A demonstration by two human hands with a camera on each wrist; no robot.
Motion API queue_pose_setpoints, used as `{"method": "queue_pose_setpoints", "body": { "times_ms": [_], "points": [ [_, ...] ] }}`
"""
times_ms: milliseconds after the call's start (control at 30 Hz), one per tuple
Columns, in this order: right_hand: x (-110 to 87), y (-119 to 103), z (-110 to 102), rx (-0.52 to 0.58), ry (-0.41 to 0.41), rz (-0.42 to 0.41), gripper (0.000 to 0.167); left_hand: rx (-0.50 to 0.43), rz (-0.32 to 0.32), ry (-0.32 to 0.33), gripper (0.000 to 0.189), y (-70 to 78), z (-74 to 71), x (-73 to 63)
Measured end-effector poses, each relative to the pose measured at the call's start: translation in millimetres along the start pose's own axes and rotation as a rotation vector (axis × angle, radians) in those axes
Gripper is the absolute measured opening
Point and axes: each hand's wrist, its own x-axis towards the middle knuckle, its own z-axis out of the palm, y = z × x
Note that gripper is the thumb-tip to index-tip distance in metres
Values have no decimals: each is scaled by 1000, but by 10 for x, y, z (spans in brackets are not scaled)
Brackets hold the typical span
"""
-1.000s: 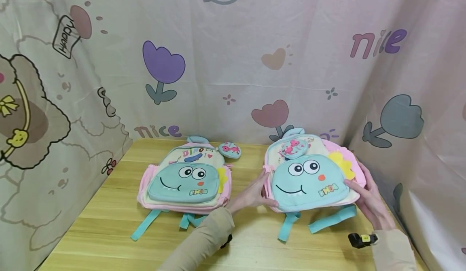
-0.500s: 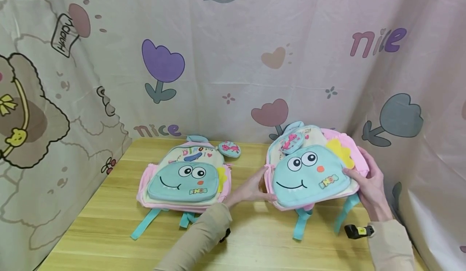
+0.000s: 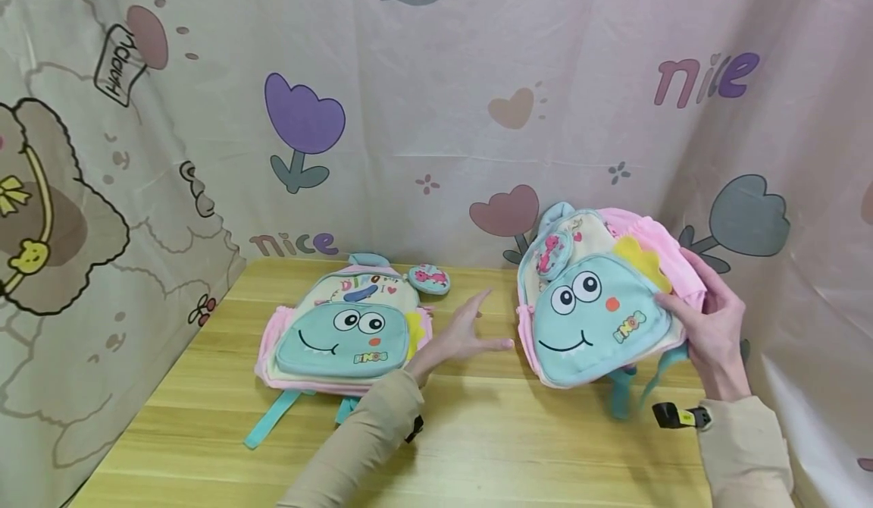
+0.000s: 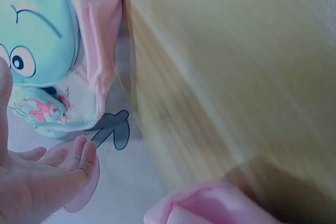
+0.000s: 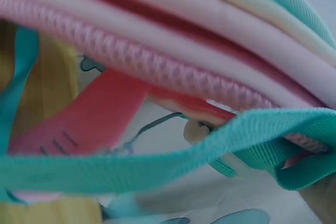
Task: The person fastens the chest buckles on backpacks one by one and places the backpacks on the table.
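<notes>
My right hand [image 3: 716,322] grips the pink side of a child's backpack [image 3: 593,326], thumb on its front and the other fingers behind. The backpack has a blue cartoon-face pocket and tilts to one side, raised over the table, its teal straps [image 5: 105,174] dangling. My left hand [image 3: 467,333] is spread with nothing in it, thumb and fingers apart, a short gap left of the held backpack. In the left wrist view, that hand's fingers [image 4: 79,158] are extended below the backpack. A second, matching backpack [image 3: 341,341] lies face up on the table, left of my left hand.
The wooden table [image 3: 477,447] has its back edge against a printed curtain [image 3: 409,98], which also hangs along both sides. A round pouch [image 3: 430,279] hangs off the lying backpack's upper right, and its teal strap [image 3: 273,419] stretches toward the front.
The right backpack has risen, shifted right and tilted further, carried by my right hand. My left hand has let go of its left side and moved slightly left. The other backpack stays put.
</notes>
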Motion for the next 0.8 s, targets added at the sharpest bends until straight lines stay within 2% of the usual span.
{"method": "queue_pose_setpoints", "body": {
  "times_ms": [100, 200, 333, 467, 533, 700, 800],
  "points": [
    [28, -53, 52, -30, 5, -31, 66, -13, -8, 19, 105, -9, -53, -4],
    [51, -101, 109, -125, 30, -56, 64, -39, -23, 33, 105, -8, -105, -20],
    [60, -162, 207, -388, 71, -79, 64, -105, -38, 54, 104, -5, -166, -46],
    [22, -200, 336, -620, 39, -147, 64, -156, -57, 68, 100, -27, -227, -69],
    [0, -200, 411, -656, 0, -209, 62, -179, -71, 68, 98, -44, -257, -81],
    [-23, -118, 592, -649, -102, -356, 61, -260, -82, 74, 91, -91, -318, -95],
    [-43, -57, 692, -675, -133, -390, 64, -297, -73, 91, 86, -115, -346, -99]
  ]
}}
